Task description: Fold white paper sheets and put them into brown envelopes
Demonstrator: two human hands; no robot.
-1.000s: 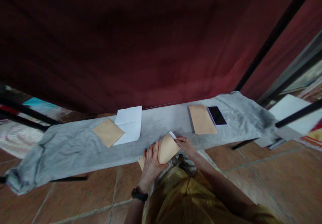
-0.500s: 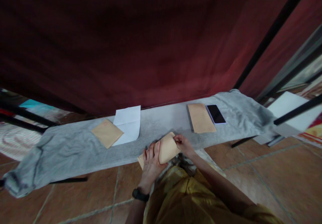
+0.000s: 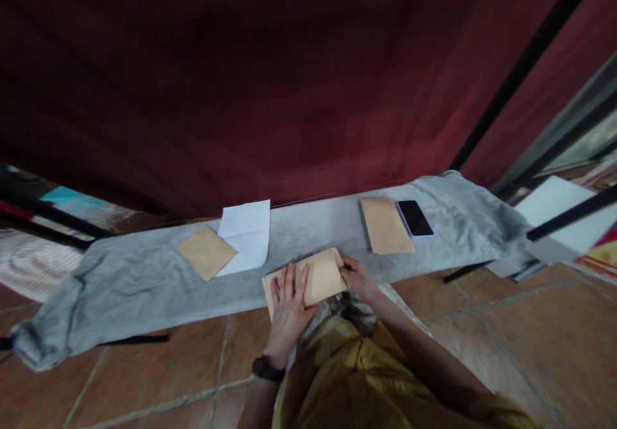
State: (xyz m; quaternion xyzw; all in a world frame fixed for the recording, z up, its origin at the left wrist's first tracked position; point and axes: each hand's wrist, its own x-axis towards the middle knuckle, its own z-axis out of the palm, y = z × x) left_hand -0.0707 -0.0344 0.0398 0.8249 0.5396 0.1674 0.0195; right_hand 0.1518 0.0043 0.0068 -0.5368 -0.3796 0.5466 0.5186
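Note:
A tan paper envelope [image 3: 324,276] lies at the front edge of the cloth-covered bench, tilted slightly. Flat on its left part rests my left hand [image 3: 290,307], fingers spread. At the envelope's right end, my right hand [image 3: 354,276] has its fingers closed on the edge; the fingertips are partly hidden by the paper. To the left, a second tan envelope [image 3: 205,252] overlaps a creased white sheet of paper [image 3: 248,233]. On the right, another tan envelope [image 3: 385,225] lies beside a dark-screened phone [image 3: 415,218].
A grey cloth [image 3: 144,288] covers the long narrow bench and bunches at both ends. Behind it hangs a dark red curtain [image 3: 308,108]. Black metal bars [image 3: 520,76] rise at the right. Tiled floor [image 3: 193,358] shows in front.
The held envelope now lies flatter, its right end shifted slightly away from me. My left fingers have spread and flattened, and my right hand has moved a little to the right.

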